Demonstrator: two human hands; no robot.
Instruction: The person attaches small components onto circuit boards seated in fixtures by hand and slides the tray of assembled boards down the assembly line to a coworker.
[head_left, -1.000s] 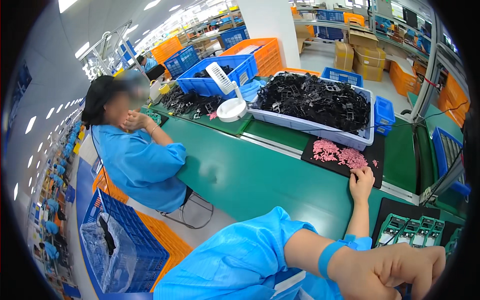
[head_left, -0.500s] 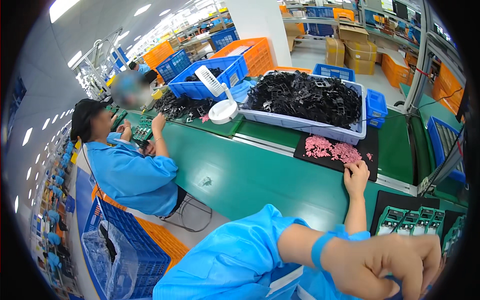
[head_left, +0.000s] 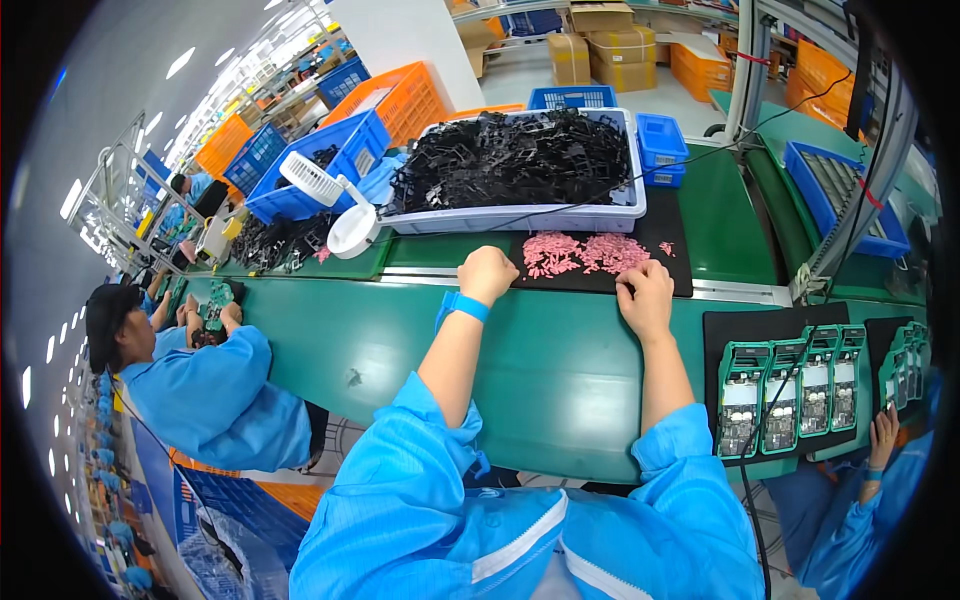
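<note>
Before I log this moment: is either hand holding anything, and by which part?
Cannot be told: the left hand is curled, the right hand at the pink pieces; no held thing shows.

Pink pieces (head_left: 614, 253), black mat (head_left: 664, 218), green table (head_left: 560, 370), blue sleeves (head_left: 408, 450)

Before the worker, pieces (head_left: 612, 253) lie heaped on a mat (head_left: 681, 228), the right hand (head_left: 645, 298) by the right heap, the left hand (head_left: 487, 275) at the mat's left edge. Behind stands a tub (head_left: 520, 219) of parts (head_left: 510, 160), fan (head_left: 352, 232) left, bin (head_left: 662, 165) right. Nearer, rightward, devices (head_left: 816, 385) lie on another mat (head_left: 733, 324).
</note>
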